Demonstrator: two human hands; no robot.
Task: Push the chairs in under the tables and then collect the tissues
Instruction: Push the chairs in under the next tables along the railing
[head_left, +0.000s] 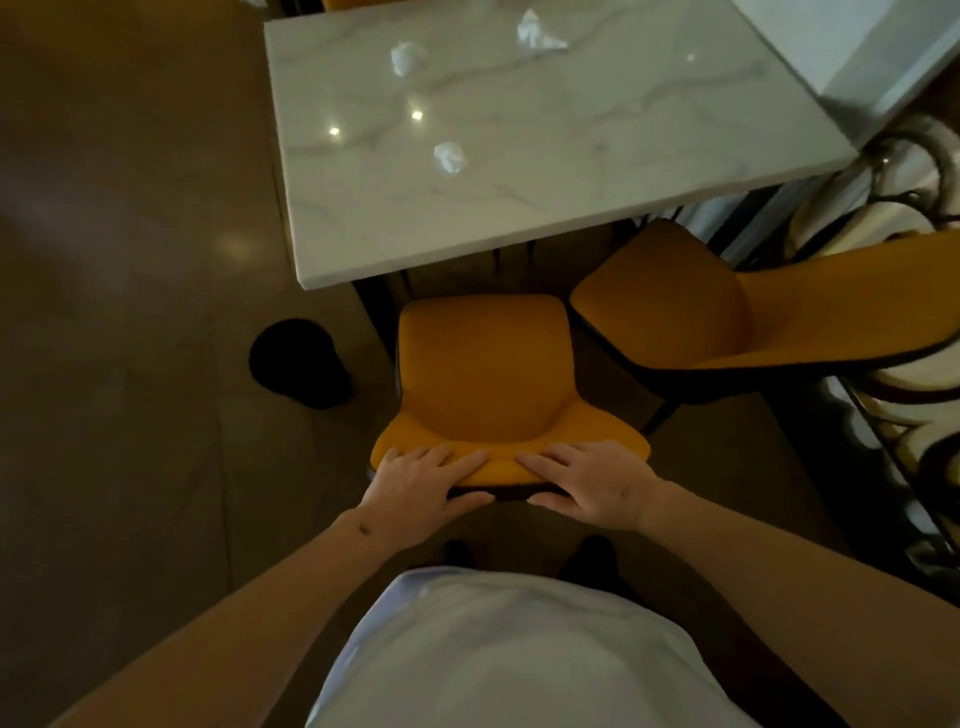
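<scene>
Both hands on the top edge of the near chair (483, 374)'s backrest: left hand (415, 480) and right hand (587, 483) side by side, fingers laid over the yellow padding, thumbs hooked under the back edge, so clamped on the backrest rather than flat against it. Seat mostly out in the open, only its front edge just at the lip of the marble desk (545, 208). Faces away from the body, front toward the desk, backrest nearest; push line straight from backrest to front, roughly square to the desk edge. Likely trouble: a skewed shove swinging the seat right into the second chair (660, 306), just beside it and angled off-square; legs possibly catching the desk's dark base, hidden underneath; too hard a push jolting the desk. Three crumpled tissues waiting on the desk: nearest tissue (450, 157), another (408, 57) further back, a third (537, 31) near the far edge. Black bin (298, 364) on the floor to the left.
</scene>
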